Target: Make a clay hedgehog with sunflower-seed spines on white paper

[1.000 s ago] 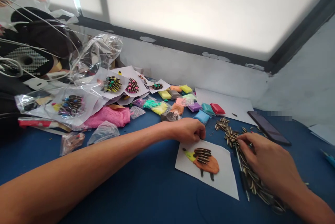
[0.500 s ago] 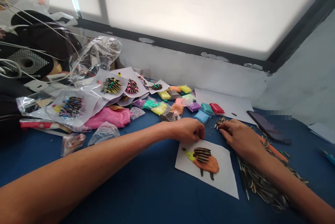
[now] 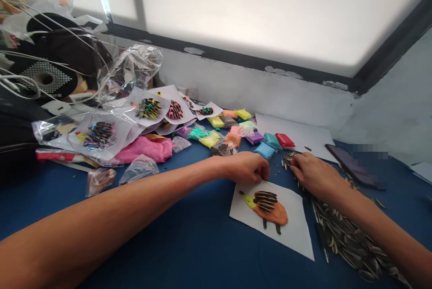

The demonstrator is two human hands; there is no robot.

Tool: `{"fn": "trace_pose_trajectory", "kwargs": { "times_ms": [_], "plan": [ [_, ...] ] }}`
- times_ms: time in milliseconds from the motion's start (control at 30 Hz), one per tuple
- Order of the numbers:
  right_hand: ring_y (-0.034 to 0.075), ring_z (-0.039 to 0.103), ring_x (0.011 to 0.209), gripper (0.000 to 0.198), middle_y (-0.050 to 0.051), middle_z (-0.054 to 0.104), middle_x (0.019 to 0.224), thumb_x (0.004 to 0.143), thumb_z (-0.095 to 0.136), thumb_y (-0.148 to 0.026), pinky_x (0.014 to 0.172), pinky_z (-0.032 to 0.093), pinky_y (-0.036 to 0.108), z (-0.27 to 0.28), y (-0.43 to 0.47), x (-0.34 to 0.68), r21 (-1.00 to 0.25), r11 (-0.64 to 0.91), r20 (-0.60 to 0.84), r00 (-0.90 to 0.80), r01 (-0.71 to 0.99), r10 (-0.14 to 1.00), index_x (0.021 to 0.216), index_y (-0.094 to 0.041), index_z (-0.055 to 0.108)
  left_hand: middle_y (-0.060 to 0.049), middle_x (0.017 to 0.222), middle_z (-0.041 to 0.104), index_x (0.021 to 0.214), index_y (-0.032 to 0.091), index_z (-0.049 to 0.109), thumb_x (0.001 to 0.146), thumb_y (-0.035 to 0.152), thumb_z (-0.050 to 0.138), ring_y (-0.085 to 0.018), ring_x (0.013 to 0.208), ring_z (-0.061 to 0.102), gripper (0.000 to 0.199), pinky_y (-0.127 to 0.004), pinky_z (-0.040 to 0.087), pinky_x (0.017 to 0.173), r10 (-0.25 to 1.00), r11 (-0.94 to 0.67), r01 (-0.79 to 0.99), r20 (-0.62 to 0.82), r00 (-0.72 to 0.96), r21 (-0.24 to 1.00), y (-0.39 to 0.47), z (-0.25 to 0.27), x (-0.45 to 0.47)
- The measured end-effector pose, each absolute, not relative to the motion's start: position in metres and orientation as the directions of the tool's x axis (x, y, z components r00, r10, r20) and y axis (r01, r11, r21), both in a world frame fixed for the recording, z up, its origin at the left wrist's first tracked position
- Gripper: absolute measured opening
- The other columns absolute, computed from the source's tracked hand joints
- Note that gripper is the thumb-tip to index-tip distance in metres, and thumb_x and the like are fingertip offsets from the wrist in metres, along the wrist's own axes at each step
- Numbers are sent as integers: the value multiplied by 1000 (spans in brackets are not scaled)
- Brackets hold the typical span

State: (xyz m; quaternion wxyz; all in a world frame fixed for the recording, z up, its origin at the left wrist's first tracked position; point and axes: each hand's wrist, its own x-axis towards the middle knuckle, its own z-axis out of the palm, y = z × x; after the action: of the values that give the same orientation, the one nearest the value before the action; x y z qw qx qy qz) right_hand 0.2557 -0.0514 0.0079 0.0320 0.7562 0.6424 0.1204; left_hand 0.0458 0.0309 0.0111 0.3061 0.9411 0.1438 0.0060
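Left hand (image 3: 249,167), in the head view, is curled closed at the far edge of a flat white paper sheet (image 3: 297,221). Right hand (image 3: 313,174) has fingers bent down at the far end of a loose seed pile (image 3: 347,239); whether they grip a seed cannot be told. On the sheet, left of the pile, lies a hedgehog figure (image 3: 275,215): smooth orange body, yellow snout, slim striped seeds in rows.

We can read no text, brand or number here for certain. We see red marks on the plastic bag (image 3: 12,40) and small pale print low on the black disc (image 3: 60,77), both too unclear for us to make out.
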Motion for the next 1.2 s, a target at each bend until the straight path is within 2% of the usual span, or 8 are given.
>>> {"fn": "trace_pose_trajectory", "kwargs": {
  "times_ms": [133,267,367,467,533,700,900,1200],
  "plan": [
    [22,61,74,17,9,63,83,85,43,-25,63,40,31,8,-55,252,143,-138,203,108,980,973,75,-20,55,-5,96,67,104,11,66,81,7,54,-11,78,57,26,-20,43,66,284,-771,276,-79,956,574,31,10,47],
    [20,59,60,17,5,61,66,87,41,-30,55,37,30,20,-67,245,71,-147,272,123,987,954,80,-21,54,-5,97,67,103,11,66,81,8,54,-12,79,57,25,-21,43,67,282,-774,271,-71,957,573,31,10,46],
    [19,59,54,19,3,62,62,87,43,-36,50,37,29,30,-83,239,17,-139,291,128,990,948,82,-21,55,-6,98,67,102,12,65,81,6,54,-12,80,57,26,-21,43,67,286,-770,270,-64,956,579,30,11,45],
    [18,59,49,22,1,64,60,88,46,-40,46,38,28,36,-102,227,-96,-63,338,92,993,937,84,-22,58,-6,99,67,103,12,65,80,4,53,-11,80,57,26,-20,42,66,283,-764,270,-71,956,586,30,12,45],
    [18,63,53,22,2,69,67,89,47,-39,47,41,27,36,-115,215,-142,24,397,35,990,917,88,-23,62,-6,99,67,104,11,65,81,5,54,-11,80,57,26,-20,42,67,280,-767,268,-72,957,583,30,12,45],
    [15,68,74,18,3,70,88,96,45,-30,62,48,25,25,-138,180,-83,240,527,-162,967,834,95,-25,62,-6,98,67,104,11,66,82,6,55,-12,77,56,26,-21,41,64,278,-776,265,-66,958,573,31,10,46],
    [13,66,72,12,2,68,87,96,48,-21,62,50,22,16,-145,162,-50,400,499,-324,915,804,95,-24,60,-4,96,68,102,12,66,80,6,55,-11,77,56,25,-20,40,63,268,-773,241,-41,962,587,33,6,46],
    [14,67,72,14,1,70,87,94,49,-20,64,51,25,4,-147,158,-19,369,502,-310,929,807,96,-24,63,-5,98,68,101,13,66,79,6,54,-13,80,59,26,-21,41,64,256,-792,219,-15,967,570,34,6,46]
  ]
}}
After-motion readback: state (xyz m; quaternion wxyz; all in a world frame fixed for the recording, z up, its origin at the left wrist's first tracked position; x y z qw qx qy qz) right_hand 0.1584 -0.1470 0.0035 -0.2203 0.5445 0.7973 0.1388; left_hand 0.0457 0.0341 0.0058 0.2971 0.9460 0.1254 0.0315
